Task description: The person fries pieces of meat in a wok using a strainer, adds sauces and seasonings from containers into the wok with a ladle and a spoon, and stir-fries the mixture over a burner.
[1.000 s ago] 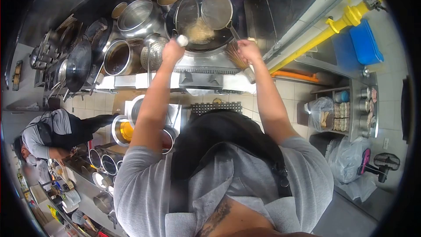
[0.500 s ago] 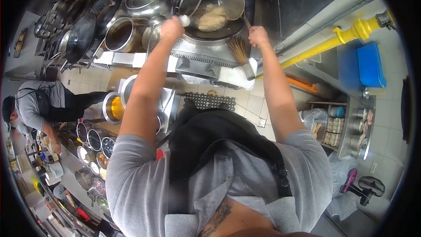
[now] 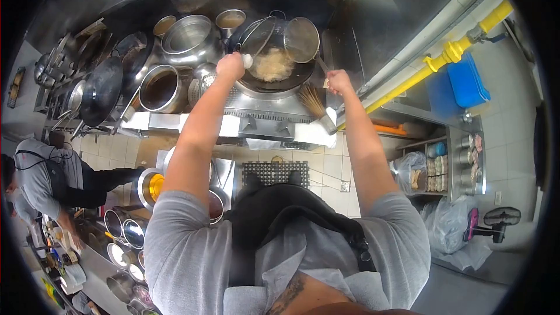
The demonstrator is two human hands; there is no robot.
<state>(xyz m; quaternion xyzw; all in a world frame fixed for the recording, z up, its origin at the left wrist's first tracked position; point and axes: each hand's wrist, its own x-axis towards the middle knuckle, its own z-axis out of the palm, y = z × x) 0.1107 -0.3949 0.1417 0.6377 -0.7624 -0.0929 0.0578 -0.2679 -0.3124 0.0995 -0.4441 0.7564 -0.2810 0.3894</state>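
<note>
In the head view, one wok (image 3: 301,77) sits at top centre, one pale heap of food (image 3: 272,66) inside; the left hand (image 3: 231,66), at its left edge, closes round one white cloth (image 3: 248,61); the right hand (image 3: 338,82), right of it, grips one strainer (image 3: 301,41); one brush (image 3: 315,104) lies below.

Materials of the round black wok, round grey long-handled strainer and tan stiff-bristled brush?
Round black wok: metal, likely iron or steel; dark, seasoned-looking surface.
Round grey long-handled strainer: probably metal wire mesh, dull; its face looks partly see-through inside a thin rim.
Tan stiff-bristled brush: likely split bamboo, matte; straight, splayed strands. Exact fibre can't be told.
</note>
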